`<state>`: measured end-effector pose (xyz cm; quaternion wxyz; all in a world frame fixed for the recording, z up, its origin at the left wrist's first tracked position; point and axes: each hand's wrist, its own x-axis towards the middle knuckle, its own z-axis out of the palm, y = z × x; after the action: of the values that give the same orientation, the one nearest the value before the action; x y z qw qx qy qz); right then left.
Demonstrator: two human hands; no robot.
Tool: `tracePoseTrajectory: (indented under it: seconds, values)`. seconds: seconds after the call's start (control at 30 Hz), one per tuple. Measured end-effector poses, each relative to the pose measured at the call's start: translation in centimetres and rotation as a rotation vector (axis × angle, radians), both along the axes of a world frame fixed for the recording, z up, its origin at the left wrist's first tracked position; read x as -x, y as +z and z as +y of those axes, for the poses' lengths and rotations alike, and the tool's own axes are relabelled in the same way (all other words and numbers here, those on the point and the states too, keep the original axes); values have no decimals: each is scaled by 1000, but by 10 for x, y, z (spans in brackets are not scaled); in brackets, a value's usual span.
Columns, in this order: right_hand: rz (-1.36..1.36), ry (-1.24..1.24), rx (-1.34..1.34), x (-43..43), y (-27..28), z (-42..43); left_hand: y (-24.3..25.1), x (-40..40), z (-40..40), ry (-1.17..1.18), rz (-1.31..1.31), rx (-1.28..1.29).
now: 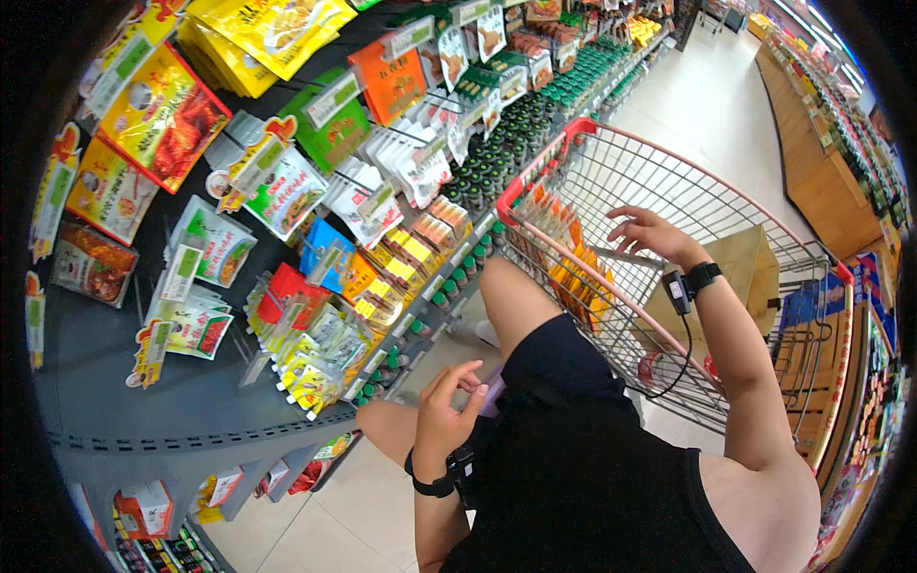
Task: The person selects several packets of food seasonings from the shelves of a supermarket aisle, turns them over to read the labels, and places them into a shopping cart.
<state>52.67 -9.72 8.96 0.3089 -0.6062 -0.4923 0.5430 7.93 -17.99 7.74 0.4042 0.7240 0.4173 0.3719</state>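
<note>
My left hand (450, 408) is raised over my lap with bent fingers apart, nothing in it, near the lower shelf edge. Above the wire shopping cart (688, 179) hangs my right hand (648, 233), palm down and fingers spread, holding nothing. Inside the cart, orange-yellow packets (584, 283) stand in a row beside more clear-windowed packets (548, 215). A brown cardboard box (738, 272) lies at the cart's other end, partly behind my right arm. Both wrists wear black straps with small devices; a cable hangs from the right one.
Seasoning packets (283, 183) hang on hooks at the left. Pouches with white caps (308, 372) and small boxes (405, 265) fill the shelf, with green-capped jars (494, 154) farther along. A wooden display counter (824, 165) borders the aisle at right. My bent knees are between shelf and cart.
</note>
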Motion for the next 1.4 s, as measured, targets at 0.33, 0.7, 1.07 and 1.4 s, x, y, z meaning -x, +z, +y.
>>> tracePoseTrajectory:
  seconds: [0.33,0.7,1.07,1.4]
  values:
    - [23,313,-258,63,73,30,38,19,-19,157,72,-60]
    - [317,-111,703,-49,-143,0,18,20,-25,206,124,-42]
    - [-9,-100,576,-39,-155,-9,21,-8,-9,176,121,-30]
    - [-273,-37,494,-26,-125,-32,8,5,-8,147,98,-27]
